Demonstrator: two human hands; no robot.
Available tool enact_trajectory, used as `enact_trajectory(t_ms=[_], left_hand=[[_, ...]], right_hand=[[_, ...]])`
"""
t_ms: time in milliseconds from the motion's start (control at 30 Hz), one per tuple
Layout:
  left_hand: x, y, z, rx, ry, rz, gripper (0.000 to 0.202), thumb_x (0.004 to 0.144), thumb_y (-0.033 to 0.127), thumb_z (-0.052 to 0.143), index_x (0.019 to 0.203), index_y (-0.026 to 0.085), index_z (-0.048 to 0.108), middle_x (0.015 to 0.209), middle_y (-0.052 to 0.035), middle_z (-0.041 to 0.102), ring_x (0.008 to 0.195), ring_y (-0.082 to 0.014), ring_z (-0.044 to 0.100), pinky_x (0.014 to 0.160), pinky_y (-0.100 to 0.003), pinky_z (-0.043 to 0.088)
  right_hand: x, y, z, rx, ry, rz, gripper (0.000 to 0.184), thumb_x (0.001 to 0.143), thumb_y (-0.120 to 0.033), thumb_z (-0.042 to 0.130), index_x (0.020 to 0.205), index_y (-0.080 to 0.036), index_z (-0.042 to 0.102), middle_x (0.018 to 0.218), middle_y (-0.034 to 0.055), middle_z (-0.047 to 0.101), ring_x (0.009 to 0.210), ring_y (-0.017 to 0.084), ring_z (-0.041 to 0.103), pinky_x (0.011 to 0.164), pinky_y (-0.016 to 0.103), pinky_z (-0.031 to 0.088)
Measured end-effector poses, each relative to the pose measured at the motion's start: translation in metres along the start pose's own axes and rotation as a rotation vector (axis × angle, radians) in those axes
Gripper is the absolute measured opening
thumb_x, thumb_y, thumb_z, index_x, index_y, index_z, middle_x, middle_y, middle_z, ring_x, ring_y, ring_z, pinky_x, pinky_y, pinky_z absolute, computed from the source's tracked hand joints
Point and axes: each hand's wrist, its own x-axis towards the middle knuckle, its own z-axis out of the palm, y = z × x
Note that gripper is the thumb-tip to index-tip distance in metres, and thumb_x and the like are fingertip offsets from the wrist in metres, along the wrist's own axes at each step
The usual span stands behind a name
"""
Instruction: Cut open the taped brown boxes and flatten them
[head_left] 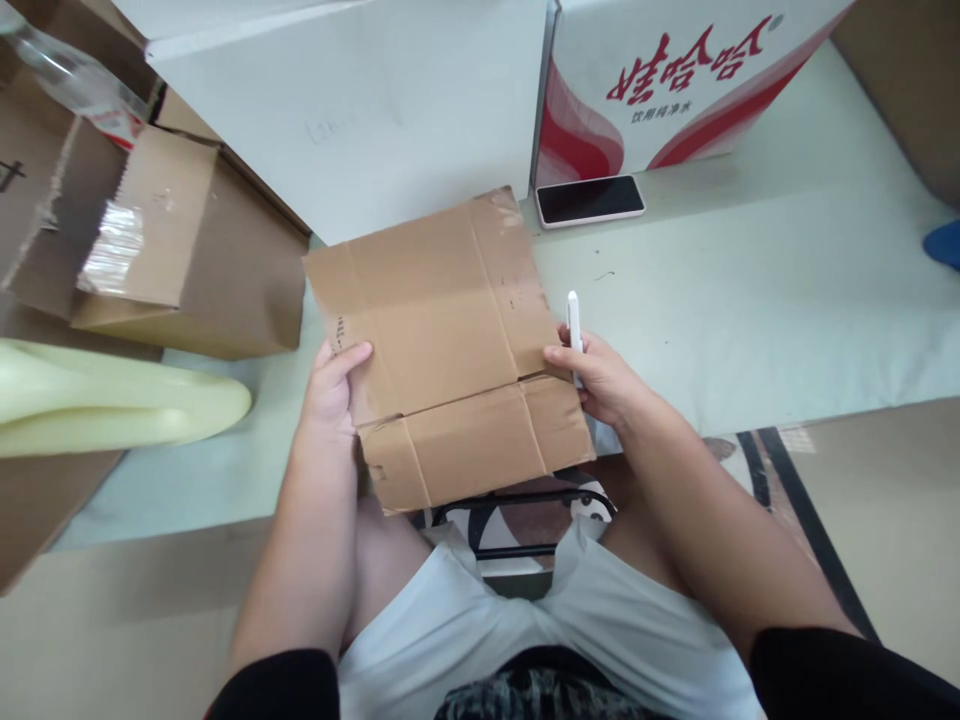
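A flat piece of brown cardboard (435, 300) with fold creases is held up between my two hands, tilted above the table's front edge. My left hand (334, 385) grips its left side, thumb on top and the other fingers hidden underneath. At the right edge, my right hand (600, 375) pinches the cardboard with the thumb on top. A slim white pen-like tool (574, 325) also sits in that right hand, standing out past the fingers; its exact kind is unclear. Slits run along the lower crease, near a narrower flap.
Beyond the cardboard stand a white box (360, 100) and a red-and-white printed carton (675, 90). A phone (591, 201) lies before the carton. Open cardboard boxes (225, 260), a plastic bottle (75, 80) and a pale yellow object (120, 398) are at left. Something blue (943, 245) shows at right.
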Motion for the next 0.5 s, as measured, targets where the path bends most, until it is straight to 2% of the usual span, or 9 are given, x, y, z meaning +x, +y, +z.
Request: enact_trajectory(t_ms=[133,233,333,400,500], left_hand=[[-0.0035,-0.0028,0.0002,0.034,-0.002,0.05,0.067,0.041,0.022,0.092,0.103,0.015,0.067,0.09,-0.0057,0.078,0.081,-0.0297,0.074,0.092,-0.053,0.062],[-0.0047,-0.0064,-0.0018,0.092,0.002,0.069,0.066,0.044,0.026,0.094,0.104,0.018,0.066,0.098,-0.0079,0.077,0.096,-0.0339,0.074,0.092,-0.051,0.062],[-0.0043,-0.0085,-0.0043,0.146,-0.057,0.051,0.065,0.045,0.032,0.096,0.102,0.021,0.067,0.103,-0.0106,0.076,0.107,-0.0377,0.072,0.091,-0.052,0.062],[-0.0037,-0.0085,-0.0055,0.164,-0.091,0.028,0.065,0.044,0.031,0.097,0.102,0.023,0.068,0.104,-0.011,0.076,0.106,-0.0381,0.073,0.089,-0.053,0.062],[-0.0036,-0.0068,-0.0067,0.163,-0.101,0.033,0.066,0.043,0.026,0.096,0.102,0.024,0.068,0.103,-0.0096,0.076,0.097,-0.0348,0.075,0.085,-0.052,0.063]], right_hand=[[-0.0008,0.0009,-0.0002,-0.055,-0.026,0.04,0.041,0.054,-0.039,0.088,0.079,-0.02,0.062,0.055,-0.0062,0.053,0.041,0.005,0.035,0.036,0.022,0.015],[-0.0007,0.0003,0.0017,-0.037,-0.001,0.006,0.034,0.055,-0.035,0.086,0.076,-0.02,0.064,0.055,-0.005,0.056,0.045,0.008,0.044,0.04,0.024,0.032],[0.0,-0.0002,0.0032,0.013,0.021,-0.025,0.033,0.057,-0.033,0.085,0.083,-0.019,0.071,0.069,0.001,0.071,0.065,0.017,0.066,0.062,0.03,0.054],[0.0009,0.0007,0.0031,-0.001,0.04,-0.044,0.035,0.059,-0.034,0.086,0.088,-0.019,0.073,0.082,0.0047,0.077,0.08,0.022,0.072,0.075,0.034,0.058],[0.0029,0.0045,0.0011,-0.064,0.04,-0.098,0.034,0.063,-0.036,0.086,0.09,-0.019,0.075,0.093,0.007,0.079,0.091,0.025,0.074,0.085,0.038,0.057]])
